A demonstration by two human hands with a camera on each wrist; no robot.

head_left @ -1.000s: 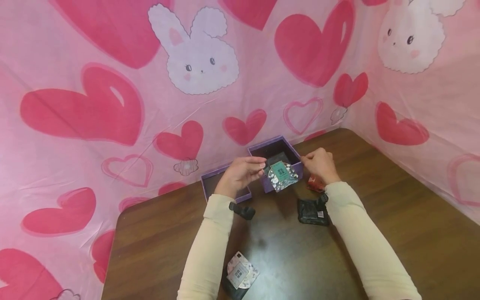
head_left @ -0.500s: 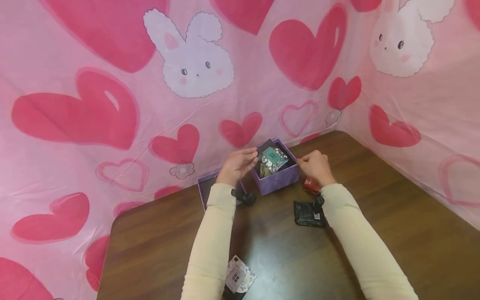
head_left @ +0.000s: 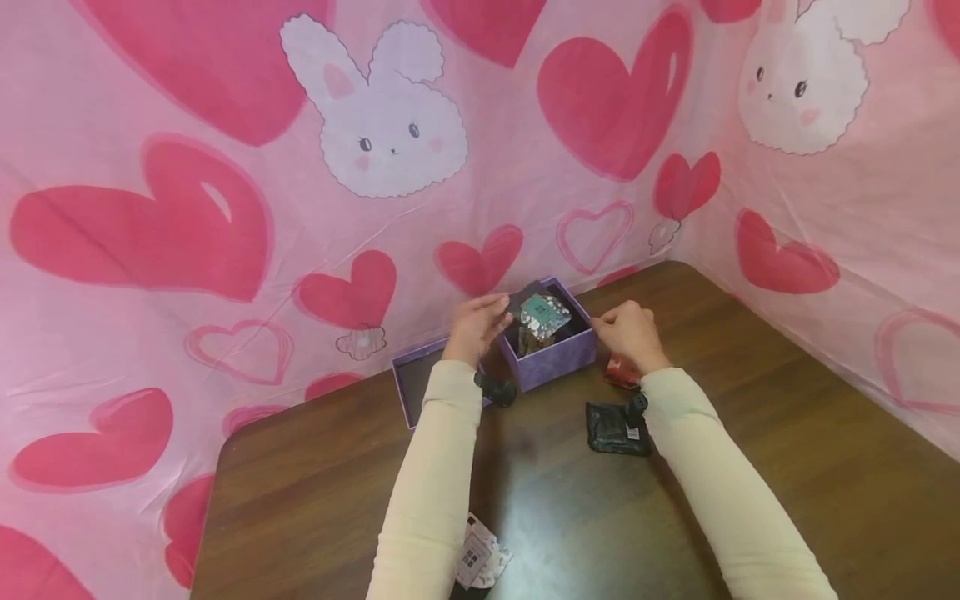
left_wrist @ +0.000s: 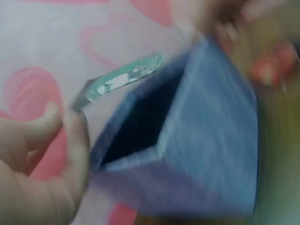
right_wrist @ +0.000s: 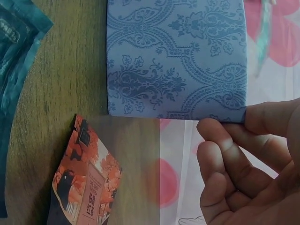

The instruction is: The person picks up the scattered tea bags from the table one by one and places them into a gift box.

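Note:
My left hand (head_left: 478, 327) pinches a flat sachet (head_left: 545, 312) by its dark end. The sachet has a green label and a white floral pattern. It is over the mouth of a purple patterned box (head_left: 558, 363); in the left wrist view the sachet (left_wrist: 126, 78) is tilted above the rim, apart from it. At the box's right edge, my right hand (head_left: 633, 335) grips the rim between thumb and fingers, as the right wrist view shows up close. Below that hand lies a red-orange sachet (right_wrist: 89, 180) on the table. The box's inside looks dark.
Left of the box lies a shallow purple lid (head_left: 417, 385), partly behind the left wrist. A black pouch (head_left: 615, 428) with a small white label is near the right wrist. A pale floral sachet (head_left: 486, 560) lies near the front, partly behind the left sleeve.
My left hand has carried the green-labelled sachet from in front of the box back over its opening. The right hand keeps its grip on the rim. The head view has shifted slightly.

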